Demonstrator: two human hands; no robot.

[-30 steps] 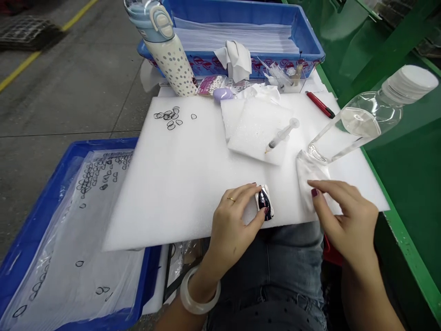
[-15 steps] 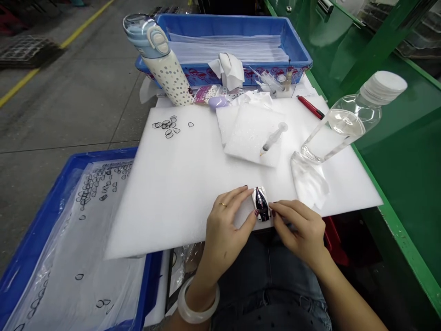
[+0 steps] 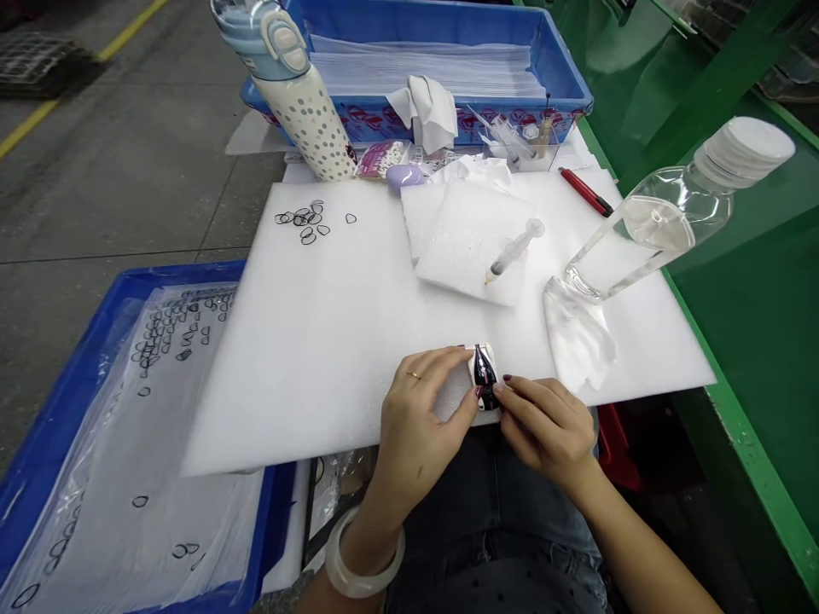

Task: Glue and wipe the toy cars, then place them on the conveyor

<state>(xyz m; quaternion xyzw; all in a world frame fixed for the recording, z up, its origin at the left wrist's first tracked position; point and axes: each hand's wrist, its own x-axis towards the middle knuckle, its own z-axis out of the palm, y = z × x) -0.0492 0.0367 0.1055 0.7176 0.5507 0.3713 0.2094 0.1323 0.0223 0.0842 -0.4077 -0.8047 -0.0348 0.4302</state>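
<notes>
A small glossy black-and-white piece (image 3: 485, 375), shaped like a toy car body, lies at the near edge of the white foam sheet (image 3: 307, 358). My left hand (image 3: 426, 405) grips it from the left, index finger at its far end and thumb at its near left side. From the right, my right hand (image 3: 547, 422) touches the piece with its fingertips; its fingers are drawn together, and whether they pinch something small I cannot make out. Several thin black rings (image 3: 304, 220) lie at the sheet's far left.
A syringe (image 3: 515, 250) rests on foam squares (image 3: 461, 230). On the right stand a clear bottle (image 3: 659, 226), a white cloth (image 3: 579, 337) and a red pen (image 3: 585, 191). Behind are a dotted flask (image 3: 304, 119) and a blue bin (image 3: 415, 17). Another blue bin (image 3: 141, 277) with rings sits lower left.
My right hand has shifted slightly left, its fingertips now over the piece's right side. My left hand keeps its hold. The camera view has shifted a little.
</notes>
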